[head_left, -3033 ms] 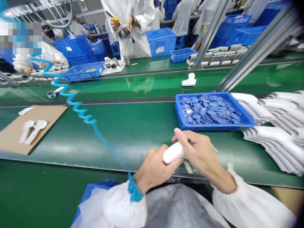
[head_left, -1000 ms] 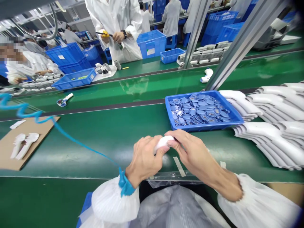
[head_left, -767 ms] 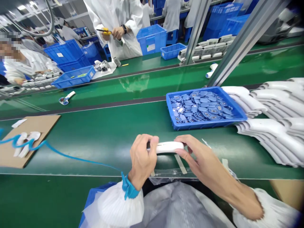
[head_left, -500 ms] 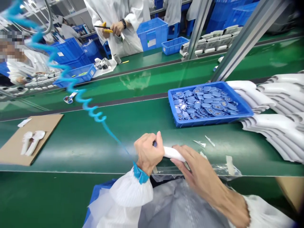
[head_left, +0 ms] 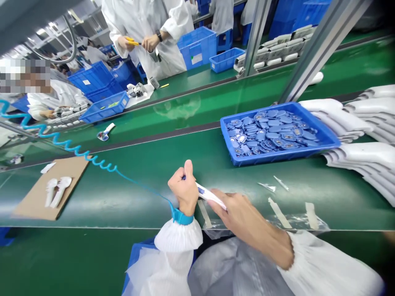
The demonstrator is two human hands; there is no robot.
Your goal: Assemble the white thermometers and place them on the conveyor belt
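Note:
My left hand, wrapped by a blue wrist strap, is closed around one end of a white plastic handle. A bit of blue shows at the top of that fist, and the thumb points up. Along the handle's side, near the left hand, is a small dark blue patch. My right hand grips the other end, fingers on top and covering part of it. The handle slants down to the right above the green work surface.
A blue tray of blue oval parts stands beyond my hands, with stacked white shells at right. Two white parts lie on cardboard at left. A coiled blue cord runs to my wrist. Across the line, a person holds a yellow-handled tool.
Both hands have shifted left with the white handle, which has turned so its blue patch now shows. The coiled cord hangs lower. Across the line, the person's hands have moved.

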